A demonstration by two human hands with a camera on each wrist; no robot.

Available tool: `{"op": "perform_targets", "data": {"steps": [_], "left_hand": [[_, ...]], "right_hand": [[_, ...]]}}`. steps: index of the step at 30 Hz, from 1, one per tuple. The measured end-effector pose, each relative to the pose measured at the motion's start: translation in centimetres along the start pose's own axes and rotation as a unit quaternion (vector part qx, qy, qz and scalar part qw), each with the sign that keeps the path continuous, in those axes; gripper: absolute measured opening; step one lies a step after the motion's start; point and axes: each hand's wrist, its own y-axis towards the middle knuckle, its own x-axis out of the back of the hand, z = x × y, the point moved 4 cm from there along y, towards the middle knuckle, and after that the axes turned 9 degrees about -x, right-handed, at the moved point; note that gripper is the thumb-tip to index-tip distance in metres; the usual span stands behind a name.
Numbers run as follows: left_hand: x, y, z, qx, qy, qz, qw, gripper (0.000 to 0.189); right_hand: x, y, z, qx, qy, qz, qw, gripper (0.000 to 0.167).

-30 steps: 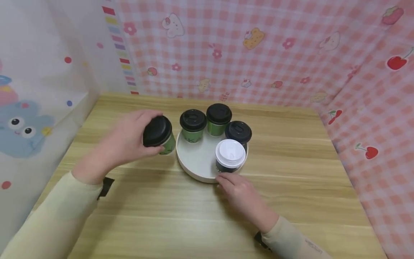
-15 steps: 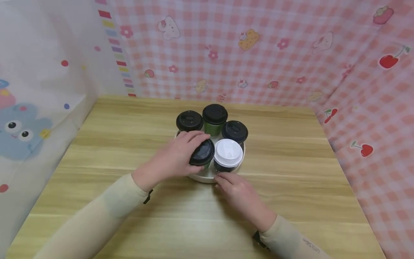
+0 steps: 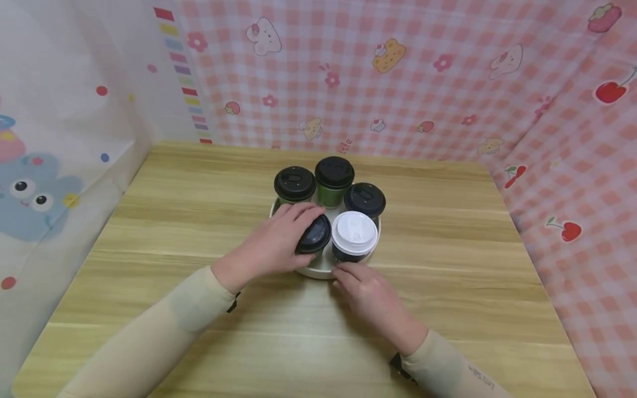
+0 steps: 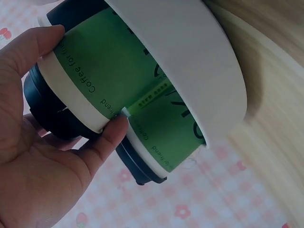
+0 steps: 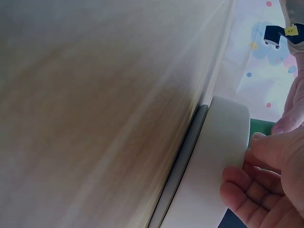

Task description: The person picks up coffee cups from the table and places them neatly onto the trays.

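Note:
My left hand [image 3: 276,240] grips a green paper coffee cup [image 4: 97,61] by its upper part, just below the black lid [image 3: 314,235]. That cup stands upright in the front left of a round white tray [image 3: 318,272], its base hidden behind the tray's wall in the left wrist view. At the tray's front rim, my right hand [image 3: 373,296] pinches the edge, thumb on top and fingers curled against the outer wall [image 5: 209,156]. Right behind those fingers is a dark cup with a white lid [image 3: 355,229].
Three more black-lidded cups share the tray: one at back left [image 3: 295,183], one at the back [image 3: 334,172] and one at right [image 3: 365,200]. The tray rests on a wooden table [image 3: 448,265]. Pink checked cloth [image 3: 348,72] hangs behind.
My left hand has brought its cup from left of the tray rightward into the tray's front left, where it stays over the last half second. The right hand keeps its place at the rim.

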Motion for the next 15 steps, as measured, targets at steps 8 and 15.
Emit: {"op": "perform_targets", "data": {"steps": [8, 15], "left_hand": [[-0.09, -0.26, 0.34, 0.006, -0.001, -0.003, 1.0000, 0.091], [-0.42, -0.37, 0.56, 0.016, 0.010, -0.013, 0.9997, 0.090]], "right_hand": [[-0.08, 0.02, 0.09, 0.008, -0.004, -0.009, 0.9999, 0.027], [-0.09, 0.03, 0.19, 0.011, -0.016, -0.003, 0.9998, 0.028]]}}
